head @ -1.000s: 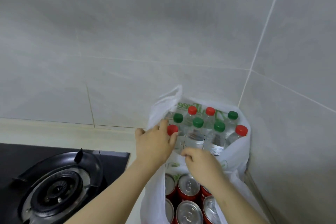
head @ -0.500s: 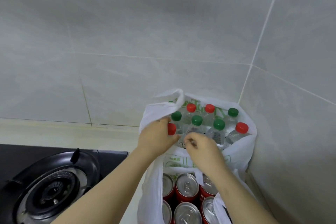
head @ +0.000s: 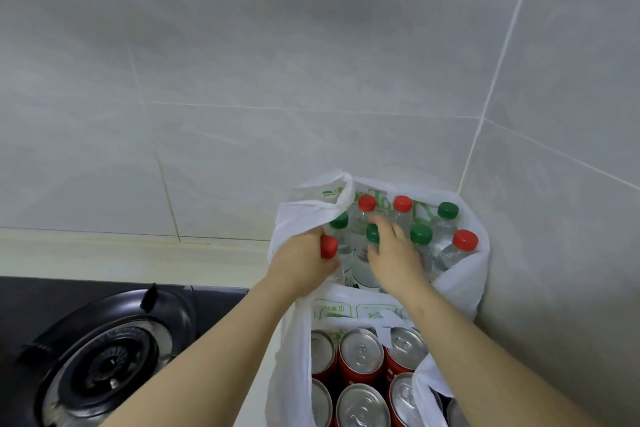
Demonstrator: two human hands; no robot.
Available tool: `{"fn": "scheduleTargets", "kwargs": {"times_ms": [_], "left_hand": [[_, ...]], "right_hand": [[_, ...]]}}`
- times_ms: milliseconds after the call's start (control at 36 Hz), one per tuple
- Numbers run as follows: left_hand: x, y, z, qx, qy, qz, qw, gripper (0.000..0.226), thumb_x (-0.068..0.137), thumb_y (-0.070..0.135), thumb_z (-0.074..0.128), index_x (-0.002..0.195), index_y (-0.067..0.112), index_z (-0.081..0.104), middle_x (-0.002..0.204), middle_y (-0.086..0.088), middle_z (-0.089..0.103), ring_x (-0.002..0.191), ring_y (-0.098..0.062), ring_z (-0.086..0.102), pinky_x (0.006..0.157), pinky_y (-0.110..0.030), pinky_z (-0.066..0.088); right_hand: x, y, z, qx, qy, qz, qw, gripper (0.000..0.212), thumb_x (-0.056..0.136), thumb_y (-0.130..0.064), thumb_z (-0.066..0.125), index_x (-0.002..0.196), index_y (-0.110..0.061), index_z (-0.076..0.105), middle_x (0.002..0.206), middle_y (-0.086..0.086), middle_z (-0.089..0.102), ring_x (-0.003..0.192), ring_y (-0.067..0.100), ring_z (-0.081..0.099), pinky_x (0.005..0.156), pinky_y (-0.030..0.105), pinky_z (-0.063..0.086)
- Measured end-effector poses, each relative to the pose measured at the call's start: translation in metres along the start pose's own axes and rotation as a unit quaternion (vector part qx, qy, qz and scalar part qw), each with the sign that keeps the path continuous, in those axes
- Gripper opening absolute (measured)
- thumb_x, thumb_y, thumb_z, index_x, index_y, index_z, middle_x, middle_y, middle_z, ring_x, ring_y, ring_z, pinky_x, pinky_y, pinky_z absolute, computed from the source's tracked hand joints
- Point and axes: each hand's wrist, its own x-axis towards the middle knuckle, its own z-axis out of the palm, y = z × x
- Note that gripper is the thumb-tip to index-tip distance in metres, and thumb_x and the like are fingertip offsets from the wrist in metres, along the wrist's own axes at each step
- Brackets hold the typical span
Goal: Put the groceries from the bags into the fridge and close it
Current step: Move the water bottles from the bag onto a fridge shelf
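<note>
A white plastic bag (head: 464,288) stands in the tiled corner, packed with several clear water bottles with red and green caps. My left hand (head: 298,260) is closed around the neck of a red-capped bottle (head: 328,247) at the bag's left edge, against the bag's handle. My right hand (head: 393,253) reaches in among the bottles, fingers spread around a green-capped bottle (head: 372,232) without closing on it. A second white bag (head: 294,357) in front holds several red soda cans (head: 362,354), tops up.
A black gas stove (head: 104,357) with a round burner lies at lower left on the pale counter (head: 121,256). Grey tiled walls (head: 277,62) close in behind and to the right of the bags.
My right hand moved from the bag's front rim up into the bottles. My left hand shifted its hold on the red-capped bottle and the bag's handle was pushed back.
</note>
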Motion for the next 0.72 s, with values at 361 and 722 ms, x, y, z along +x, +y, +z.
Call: {"fn": "scheduleTargets", "kwargs": {"times_ms": [361, 722], "left_hand": [[-0.002, -0.002, 0.005, -0.007, -0.024, 0.022, 0.999, 0.033, 0.079, 0.026, 0.07, 0.089, 0.018, 0.04, 0.086, 0.004, 0.046, 0.08, -0.015, 0.043, 0.068, -0.022, 0.03], [-0.004, -0.001, -0.001, 0.121, 0.066, 0.039, 0.99, 0.032, 0.089, 0.034, 0.053, 0.113, 0.014, 0.052, 0.105, -0.002, 0.058, 0.097, -0.022, 0.056, 0.072, -0.028, 0.043]], "right_hand": [[-0.02, 0.01, 0.011, 0.224, -0.042, 0.037, 0.973, 0.02, 0.088, -0.017, 0.061, 0.102, -0.016, 0.047, 0.084, -0.004, 0.054, 0.073, 0.009, 0.049, 0.064, 0.017, 0.039], [-0.016, 0.008, 0.01, 0.211, -0.031, 0.07, 0.975, 0.025, 0.087, -0.029, 0.063, 0.104, -0.021, 0.047, 0.099, -0.004, 0.055, 0.09, 0.012, 0.05, 0.073, 0.023, 0.036]]}}
